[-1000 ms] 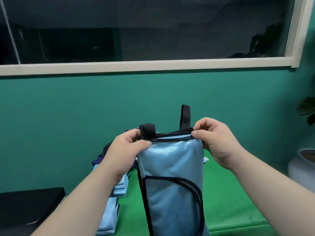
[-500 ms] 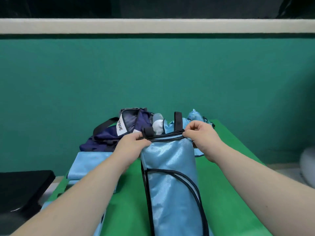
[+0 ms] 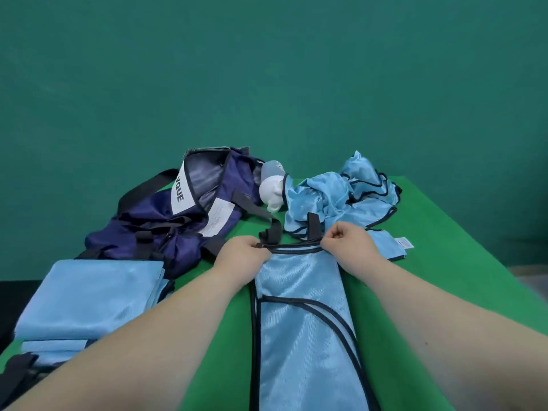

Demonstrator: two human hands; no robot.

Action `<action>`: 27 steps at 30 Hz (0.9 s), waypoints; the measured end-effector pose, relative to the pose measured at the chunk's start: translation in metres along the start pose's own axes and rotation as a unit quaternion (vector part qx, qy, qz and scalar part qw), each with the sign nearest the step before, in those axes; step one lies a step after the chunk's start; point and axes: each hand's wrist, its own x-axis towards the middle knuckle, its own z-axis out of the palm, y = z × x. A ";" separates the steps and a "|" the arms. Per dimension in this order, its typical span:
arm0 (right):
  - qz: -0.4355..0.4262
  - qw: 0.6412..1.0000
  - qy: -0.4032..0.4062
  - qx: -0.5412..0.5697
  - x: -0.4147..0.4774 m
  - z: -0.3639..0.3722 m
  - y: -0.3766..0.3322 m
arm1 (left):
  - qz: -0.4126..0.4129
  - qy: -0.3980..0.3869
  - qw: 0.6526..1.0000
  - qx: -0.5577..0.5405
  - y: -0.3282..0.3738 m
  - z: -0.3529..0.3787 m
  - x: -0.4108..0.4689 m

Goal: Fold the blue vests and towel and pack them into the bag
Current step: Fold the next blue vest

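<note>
Blue satin vest: long folded strip; I held it in mid-air a second ago, now it lies along the green table.
Left hand: mine, pinching its top-left corner at the black trim.
Right hand: curled, pinching the top-right corner.
Finding: lengthwise fold looks done; cross-fold due, I judge.
Navy bag: open, back left, this vest not yet inside.
Crumpled vests: back right, unfolded.

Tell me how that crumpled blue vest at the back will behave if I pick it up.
Probably floppy: the crumpled vest lies in loose folds. Its sheen suggests slippery fabric. Likely light, as its thin folds stand up unsupported.
</note>
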 end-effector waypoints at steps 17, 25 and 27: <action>0.040 0.990 0.087 0.099 -0.099 -0.020 0.040 | 0.121 -0.060 0.982 0.133 -0.014 -0.003 -0.166; 0.032 0.993 0.033 0.108 -0.224 -0.037 0.067 | 0.166 -0.104 0.952 0.234 -0.030 0.014 -0.285; 0.030 0.992 0.023 0.118 -0.245 -0.040 0.069 | 0.167 -0.101 0.953 0.232 -0.026 0.018 -0.296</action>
